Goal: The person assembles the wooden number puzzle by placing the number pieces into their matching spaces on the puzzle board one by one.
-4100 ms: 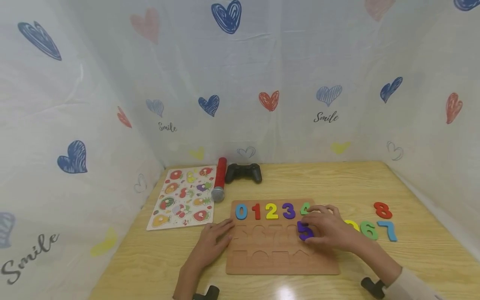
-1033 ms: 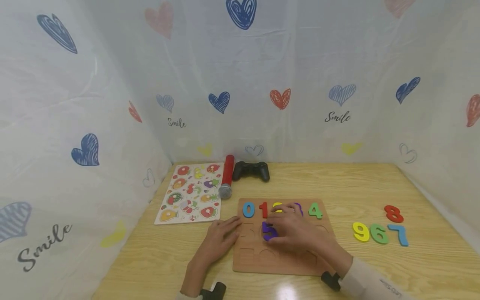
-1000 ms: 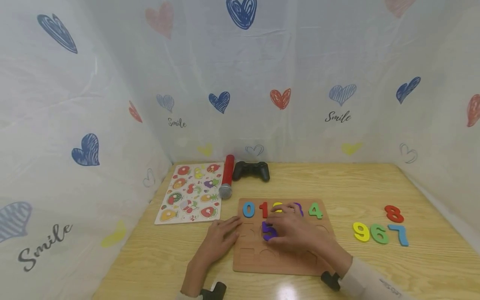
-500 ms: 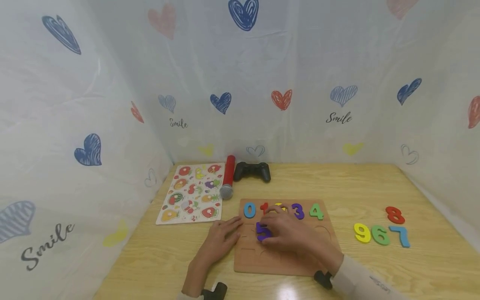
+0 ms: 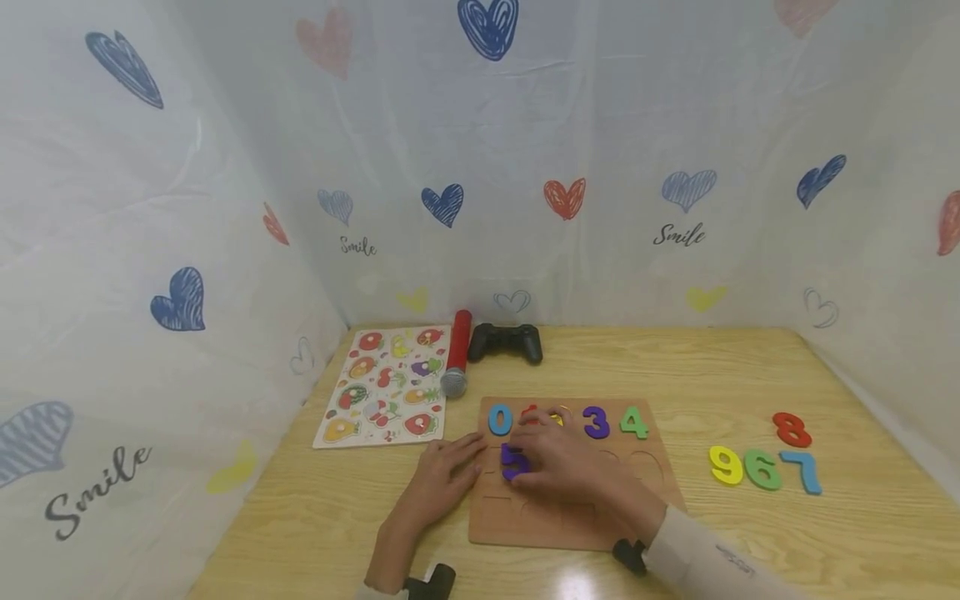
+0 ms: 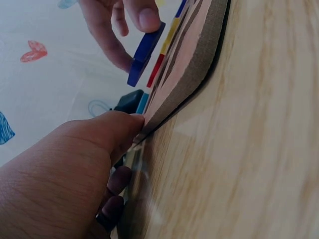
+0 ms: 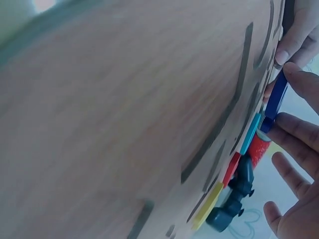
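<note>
The wooden table [image 5: 757,542] bears the number board [image 5: 517,529]; the fruit board [image 5: 408,417] lies beyond the number board's left side; the right hand [image 5: 561,457] pinches the purple 5 [image 6: 144,53], tilted, just above the number board's left part; the left hand [image 5: 438,479], fingers extended, touches the number board's left edge; right of the number board lie the red 8 [image 5: 792,430], yellow 9 [image 5: 735,472], green 6 [image 5: 752,467] and blue 7 [image 5: 811,477].

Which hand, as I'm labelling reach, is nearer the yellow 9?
Right. The right hand pinches the purple 5 over the wooden number puzzle board, left of the yellow 9; the left hand is farther left, touching that board's left edge.
</note>
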Available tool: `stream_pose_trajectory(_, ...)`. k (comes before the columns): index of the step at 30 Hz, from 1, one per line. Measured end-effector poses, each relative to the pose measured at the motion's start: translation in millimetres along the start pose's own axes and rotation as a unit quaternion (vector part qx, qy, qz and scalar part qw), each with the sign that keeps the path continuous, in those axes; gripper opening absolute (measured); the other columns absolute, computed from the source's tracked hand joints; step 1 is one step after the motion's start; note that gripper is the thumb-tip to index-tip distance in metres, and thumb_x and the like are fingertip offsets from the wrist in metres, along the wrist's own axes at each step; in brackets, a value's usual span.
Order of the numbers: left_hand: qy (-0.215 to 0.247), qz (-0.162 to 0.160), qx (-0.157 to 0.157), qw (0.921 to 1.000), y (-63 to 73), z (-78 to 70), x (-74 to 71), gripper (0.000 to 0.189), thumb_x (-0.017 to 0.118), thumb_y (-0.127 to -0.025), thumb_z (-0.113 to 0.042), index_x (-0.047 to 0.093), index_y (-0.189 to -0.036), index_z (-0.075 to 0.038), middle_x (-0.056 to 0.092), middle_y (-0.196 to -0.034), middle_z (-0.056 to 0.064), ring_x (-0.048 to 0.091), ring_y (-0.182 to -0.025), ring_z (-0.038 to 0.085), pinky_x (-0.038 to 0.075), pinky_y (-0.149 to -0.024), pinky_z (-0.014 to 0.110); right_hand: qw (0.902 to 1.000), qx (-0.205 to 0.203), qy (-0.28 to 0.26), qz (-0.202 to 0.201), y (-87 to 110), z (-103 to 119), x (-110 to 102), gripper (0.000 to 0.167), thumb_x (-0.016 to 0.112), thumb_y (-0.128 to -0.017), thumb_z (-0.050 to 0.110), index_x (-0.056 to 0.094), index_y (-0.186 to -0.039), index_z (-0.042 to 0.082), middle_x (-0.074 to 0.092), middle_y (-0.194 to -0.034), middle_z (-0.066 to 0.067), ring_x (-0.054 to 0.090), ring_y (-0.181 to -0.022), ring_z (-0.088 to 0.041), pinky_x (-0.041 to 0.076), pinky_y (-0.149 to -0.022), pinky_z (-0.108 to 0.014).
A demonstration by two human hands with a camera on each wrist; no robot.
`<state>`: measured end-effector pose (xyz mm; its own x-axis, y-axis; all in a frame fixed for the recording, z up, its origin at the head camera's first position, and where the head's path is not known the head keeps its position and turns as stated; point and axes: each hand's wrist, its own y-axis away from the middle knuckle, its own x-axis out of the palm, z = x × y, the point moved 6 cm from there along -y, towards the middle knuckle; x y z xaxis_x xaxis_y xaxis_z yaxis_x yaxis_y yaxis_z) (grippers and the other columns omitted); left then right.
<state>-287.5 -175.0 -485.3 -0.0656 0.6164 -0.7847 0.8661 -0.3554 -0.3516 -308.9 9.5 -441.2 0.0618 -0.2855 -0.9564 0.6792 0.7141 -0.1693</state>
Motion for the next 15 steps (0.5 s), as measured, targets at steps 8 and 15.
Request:
stream_pose_trajectory(8,0.002,0.020,-0.021,0.9996,-1.1,3.7,2.6,0.040,0.061,-0.101,-0.029,0.061,-0.140,-0.017,0.052,-0.148,-0.002,0.046,-0.106,0.015,0.043,-0.088,0.039,0.9998,-0.013,-0.015,-0.010,-8.8,3,5,0.042,0.075,-0.086,0.042,0.072,-0.120,0.017,0.069,-0.111,0.012,0.045,-0.125,-0.019,0.022,-0.105,-0.059)
stream_pose_trajectory(15,-0.001,0.003,0.000,1.0000,-0.7,1.4,1.0,0.039,0.062,-0.101,-0.026,0.063,-0.137,-0.013,0.055,-0.146,0.000,0.048,-0.104,0.017,0.043,-0.086,0.039,0.9996,-0.025,-0.004,-0.015,-14.3,8,9,0.040,0.076,-0.085,0.039,0.073,-0.117,0.015,0.070,-0.111,0.010,0.047,-0.125,-0.022,0.023,-0.105,-0.063)
